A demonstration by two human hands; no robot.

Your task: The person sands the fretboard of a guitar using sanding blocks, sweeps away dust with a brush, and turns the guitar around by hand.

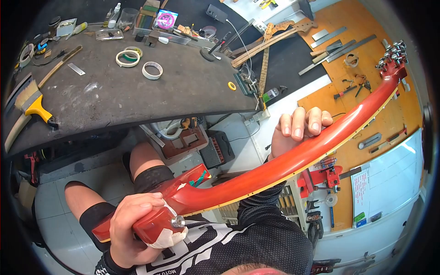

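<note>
A glossy red electric guitar point(256, 169) lies tilted across my front, back of its neck facing up, cream binding along the lower edge. Its headstock point(394, 66) with metal tuners points to the upper right. My left hand point(130, 224) is closed round a body horn, near a metal strap button point(178, 221) and torn masking tape point(167, 238). A scrap of green tape point(198, 178) sticks to the other horn. Around the middle of the neck, my right hand point(298, 128) is closed, fingertips showing on its far side; the thumb is hidden.
A dark workbench point(183, 98) spans the upper left, holding tape rolls point(152, 70), a yellow-handled brush point(34, 103) and bottles point(114, 16). Loose guitar necks point(270, 43) lie at the back. Tools hang on an orange board point(339, 91), beside a whiteboard point(389, 178).
</note>
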